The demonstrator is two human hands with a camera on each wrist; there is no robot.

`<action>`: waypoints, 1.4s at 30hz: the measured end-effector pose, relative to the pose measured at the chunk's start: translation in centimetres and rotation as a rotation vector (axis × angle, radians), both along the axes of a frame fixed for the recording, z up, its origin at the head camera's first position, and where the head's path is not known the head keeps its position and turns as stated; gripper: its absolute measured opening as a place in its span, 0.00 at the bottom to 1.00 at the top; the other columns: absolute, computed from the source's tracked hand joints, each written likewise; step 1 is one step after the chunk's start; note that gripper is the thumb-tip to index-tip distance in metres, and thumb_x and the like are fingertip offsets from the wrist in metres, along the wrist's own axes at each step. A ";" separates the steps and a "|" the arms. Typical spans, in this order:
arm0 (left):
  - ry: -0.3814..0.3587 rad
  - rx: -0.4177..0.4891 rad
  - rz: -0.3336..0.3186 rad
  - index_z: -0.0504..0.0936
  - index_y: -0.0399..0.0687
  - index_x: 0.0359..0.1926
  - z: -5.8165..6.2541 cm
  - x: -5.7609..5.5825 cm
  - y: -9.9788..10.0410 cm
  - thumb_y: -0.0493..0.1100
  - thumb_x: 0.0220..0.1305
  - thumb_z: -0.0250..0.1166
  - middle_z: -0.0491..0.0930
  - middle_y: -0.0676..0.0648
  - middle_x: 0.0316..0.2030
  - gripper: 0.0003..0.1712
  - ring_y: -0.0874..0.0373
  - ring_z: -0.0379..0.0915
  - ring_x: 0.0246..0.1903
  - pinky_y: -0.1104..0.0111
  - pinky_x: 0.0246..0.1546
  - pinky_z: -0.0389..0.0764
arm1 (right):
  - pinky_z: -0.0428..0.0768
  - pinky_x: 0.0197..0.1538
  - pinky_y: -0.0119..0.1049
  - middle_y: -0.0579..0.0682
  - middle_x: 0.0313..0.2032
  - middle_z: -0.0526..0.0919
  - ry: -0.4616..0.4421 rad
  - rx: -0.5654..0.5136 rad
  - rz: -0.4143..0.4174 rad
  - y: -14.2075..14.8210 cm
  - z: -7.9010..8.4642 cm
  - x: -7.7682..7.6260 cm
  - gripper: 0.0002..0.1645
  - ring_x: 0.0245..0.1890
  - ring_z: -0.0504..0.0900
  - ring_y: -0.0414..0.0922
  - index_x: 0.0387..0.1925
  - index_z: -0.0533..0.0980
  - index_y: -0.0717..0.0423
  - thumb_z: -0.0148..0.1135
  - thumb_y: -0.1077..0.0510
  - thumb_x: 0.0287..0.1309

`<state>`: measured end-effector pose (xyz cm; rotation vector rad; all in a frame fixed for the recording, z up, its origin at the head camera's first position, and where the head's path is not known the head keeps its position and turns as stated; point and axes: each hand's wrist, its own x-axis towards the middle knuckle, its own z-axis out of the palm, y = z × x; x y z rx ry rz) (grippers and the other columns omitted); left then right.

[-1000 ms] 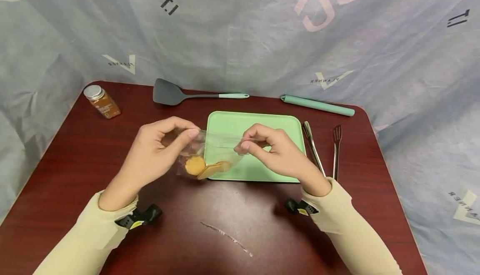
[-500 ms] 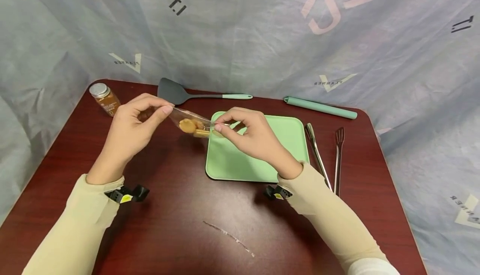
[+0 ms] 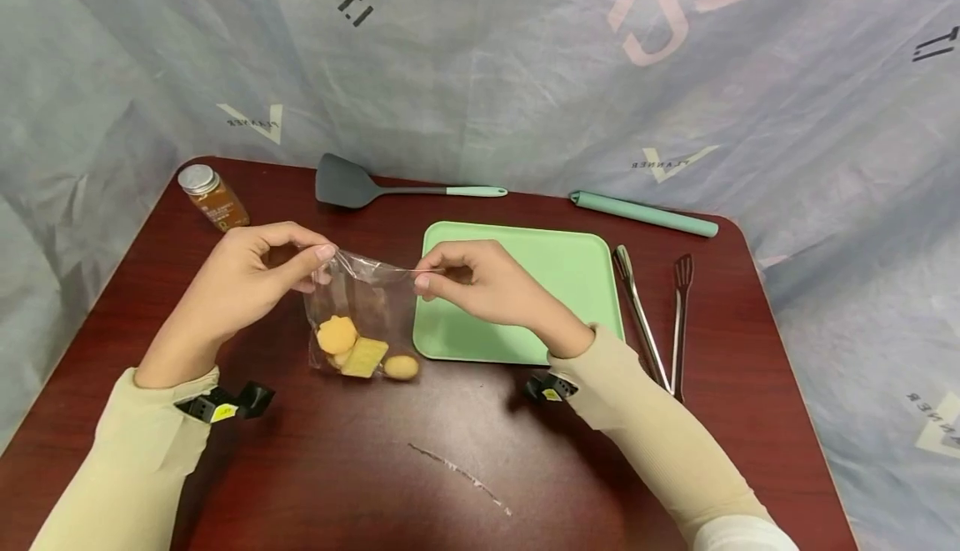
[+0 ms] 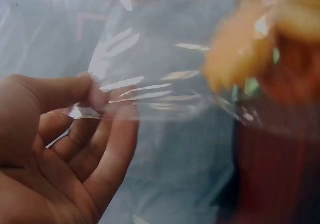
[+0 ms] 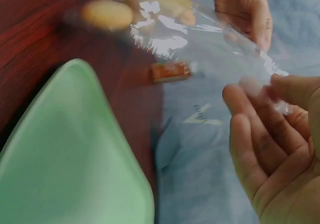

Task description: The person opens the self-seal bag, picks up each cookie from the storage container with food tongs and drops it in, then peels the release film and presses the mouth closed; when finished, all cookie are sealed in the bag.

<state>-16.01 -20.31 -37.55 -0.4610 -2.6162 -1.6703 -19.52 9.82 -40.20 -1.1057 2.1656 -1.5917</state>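
Observation:
A clear plastic bag (image 3: 367,297) hangs between both hands, left of the green tray (image 3: 525,343). Several yellow cookies lie at its bottom: a scalloped round cookie (image 3: 337,335), a square cookie (image 3: 365,357) and an oval cookie (image 3: 401,367) show through the film. My left hand (image 3: 251,284) pinches the upper left corner between thumb and fingers, as the left wrist view also shows. The other upper corner is pinched by my right hand (image 3: 480,283), which overlaps the tray's left side in the head view.
At the back left stands a spice jar (image 3: 213,197) with a silver lid. A grey spatula (image 3: 348,182) and a green rod (image 3: 643,214) lie along the far edge. Metal tongs (image 3: 678,309) lie right of the tray. A thin torn strip (image 3: 459,478) lies in front.
Both hands shifted left with the bag. It was tilted up half a second ago and now hangs down, its cookies settled at the bottom. The hands still pinch the bag.

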 end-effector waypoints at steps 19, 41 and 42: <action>-0.125 -0.111 0.142 0.80 0.36 0.58 -6.1 -10.7 0.0 0.44 0.76 0.60 0.82 0.36 0.41 0.19 0.54 0.81 0.33 0.71 0.31 0.80 | 0.76 0.35 0.35 0.41 0.35 0.86 0.090 0.500 -0.286 -2.6 -4.2 -10.0 0.12 0.29 0.84 0.39 0.47 0.86 0.51 0.61 0.52 0.73; -0.311 -0.188 -0.025 0.44 0.42 0.80 -8.7 -8.8 0.7 0.47 0.72 0.66 0.69 0.31 0.55 0.50 0.43 0.77 0.43 0.54 0.40 0.80 | 0.76 0.42 0.36 0.46 0.44 0.86 0.106 0.581 -0.344 -2.6 -5.6 -9.0 0.16 0.38 0.81 0.40 0.55 0.82 0.54 0.60 0.52 0.73; -0.261 -0.233 -0.002 0.45 0.42 0.80 -8.6 -8.6 0.9 0.50 0.72 0.65 0.66 0.29 0.59 0.50 0.40 0.75 0.49 0.50 0.46 0.78 | 0.76 0.42 0.36 0.47 0.46 0.86 0.109 0.569 -0.355 -2.3 -5.5 -8.7 0.18 0.39 0.82 0.40 0.58 0.81 0.54 0.59 0.52 0.73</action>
